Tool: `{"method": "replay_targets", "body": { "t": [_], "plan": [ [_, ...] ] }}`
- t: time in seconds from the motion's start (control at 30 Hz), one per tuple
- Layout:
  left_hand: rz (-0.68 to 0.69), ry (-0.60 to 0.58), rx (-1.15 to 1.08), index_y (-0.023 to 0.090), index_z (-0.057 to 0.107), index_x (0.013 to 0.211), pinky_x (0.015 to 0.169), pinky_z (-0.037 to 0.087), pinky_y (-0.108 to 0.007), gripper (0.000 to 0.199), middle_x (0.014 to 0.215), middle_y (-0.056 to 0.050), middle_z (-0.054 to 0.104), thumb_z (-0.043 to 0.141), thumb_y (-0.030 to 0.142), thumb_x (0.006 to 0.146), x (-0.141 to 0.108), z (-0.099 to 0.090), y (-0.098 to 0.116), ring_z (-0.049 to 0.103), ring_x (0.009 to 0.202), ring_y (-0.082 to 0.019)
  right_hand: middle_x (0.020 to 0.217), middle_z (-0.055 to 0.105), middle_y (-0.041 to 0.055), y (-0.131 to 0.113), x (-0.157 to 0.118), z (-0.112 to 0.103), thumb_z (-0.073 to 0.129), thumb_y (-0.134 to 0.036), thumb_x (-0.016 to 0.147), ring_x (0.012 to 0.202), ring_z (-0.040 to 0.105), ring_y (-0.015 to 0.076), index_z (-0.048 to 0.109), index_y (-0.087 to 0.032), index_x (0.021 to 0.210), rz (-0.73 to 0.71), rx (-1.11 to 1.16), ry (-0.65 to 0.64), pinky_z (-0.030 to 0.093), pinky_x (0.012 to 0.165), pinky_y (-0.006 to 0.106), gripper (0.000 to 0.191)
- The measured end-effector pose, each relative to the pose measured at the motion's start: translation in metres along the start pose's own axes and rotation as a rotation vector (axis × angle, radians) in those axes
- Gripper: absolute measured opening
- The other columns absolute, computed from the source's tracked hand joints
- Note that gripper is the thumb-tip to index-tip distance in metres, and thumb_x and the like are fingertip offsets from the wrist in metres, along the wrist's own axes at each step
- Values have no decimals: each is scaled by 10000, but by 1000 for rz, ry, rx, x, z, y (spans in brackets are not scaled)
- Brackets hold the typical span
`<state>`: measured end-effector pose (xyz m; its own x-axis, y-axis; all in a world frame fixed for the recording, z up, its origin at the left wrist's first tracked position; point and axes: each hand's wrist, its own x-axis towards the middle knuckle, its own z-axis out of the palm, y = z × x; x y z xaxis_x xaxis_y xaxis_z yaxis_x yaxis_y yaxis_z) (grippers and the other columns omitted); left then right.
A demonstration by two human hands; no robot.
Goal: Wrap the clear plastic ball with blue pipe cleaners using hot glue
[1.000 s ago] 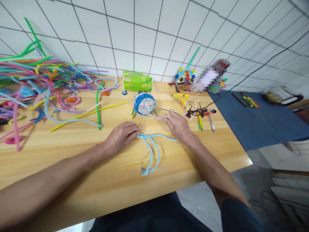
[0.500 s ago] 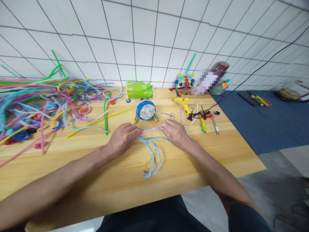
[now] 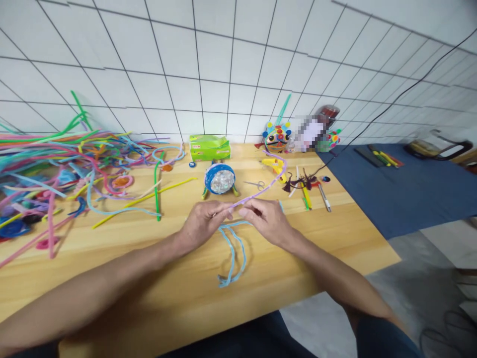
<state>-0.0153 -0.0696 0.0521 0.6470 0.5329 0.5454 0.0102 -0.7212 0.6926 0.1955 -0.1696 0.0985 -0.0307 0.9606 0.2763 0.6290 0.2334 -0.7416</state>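
Observation:
A thin purple pipe cleaner (image 3: 269,186) runs from my left fingers past my right hand and curves up toward the back. My left hand (image 3: 206,219) pinches its near end. Close beside it, my right hand (image 3: 266,216) has its thumb and fingers closed on the same pipe cleaner. Light blue pipe cleaners (image 3: 233,253), bent into a long loop, lie on the wooden table just below both hands. Behind the hands stands a round blue-rimmed piece (image 3: 219,179) with a shiny silvery face and yellow-green feet. Small scissors (image 3: 257,185) lie to its right, partly under the purple strand.
A big tangle of coloured pipe cleaners (image 3: 74,169) covers the left side. At the back are a green tissue pack (image 3: 209,148) and a colourful lion-like head (image 3: 278,137). A yellow glue gun (image 3: 276,168), dark tassels (image 3: 302,181) and a pen (image 3: 324,197) lie on the right.
My hands have come closer together and lifted slightly. The purple pipe cleaner, earlier stretched low between them, now sweeps up and back over the glue gun. The camera view has shifted.

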Motion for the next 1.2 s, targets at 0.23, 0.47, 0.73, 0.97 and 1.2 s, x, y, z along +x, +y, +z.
{"method": "replay_targets", "body": {
  "t": [0.23, 0.47, 0.73, 0.97, 1.2],
  "plan": [
    [-17, -91, 9, 187, 817, 1046, 690, 572, -234, 342, 865, -50, 825, 581, 410, 1154, -12, 5, 2, 765, 740, -155, 697, 667, -13, 32, 13, 17, 666, -641, 1007, 647, 625, 151, 739, -227, 878, 170, 364, 20, 511, 637, 278, 440],
    [-188, -158, -159, 155, 673, 751, 601, 427, -185, 439, 650, 28, 625, 564, 349, 1130, -13, 6, -9, 568, 598, -96, 809, 756, 7, 51, 12, 30, 723, -535, 1014, 698, 686, 156, 783, -230, 991, 79, 318, 52, 553, 673, 279, 312],
    [-313, -202, -108, 149, 695, 705, 565, 372, -175, 440, 597, 41, 595, 588, 338, 1087, -17, 8, -22, 522, 554, -80, 823, 804, 28, 58, 1, 41, 742, -431, 1034, 749, 743, 175, 792, -232, 905, -16, 238, 83, 550, 711, 289, 242],
    [-329, -174, -139, 165, 775, 875, 619, 458, -167, 300, 733, 16, 738, 620, 331, 1072, -16, 9, -17, 646, 639, -103, 805, 782, 14, 61, -1, 41, 735, -421, 1028, 703, 683, 153, 795, -220, 921, 55, 270, 95, 506, 668, 275, 235],
    [-236, -132, -145, 159, 776, 876, 618, 462, -168, 279, 726, 3, 732, 627, 277, 1080, -15, 7, -14, 647, 632, -99, 844, 796, 25, 63, -1, 39, 785, -478, 989, 724, 683, 153, 805, -217, 937, 73, 330, 91, 525, 682, 280, 267]
  ]
}}
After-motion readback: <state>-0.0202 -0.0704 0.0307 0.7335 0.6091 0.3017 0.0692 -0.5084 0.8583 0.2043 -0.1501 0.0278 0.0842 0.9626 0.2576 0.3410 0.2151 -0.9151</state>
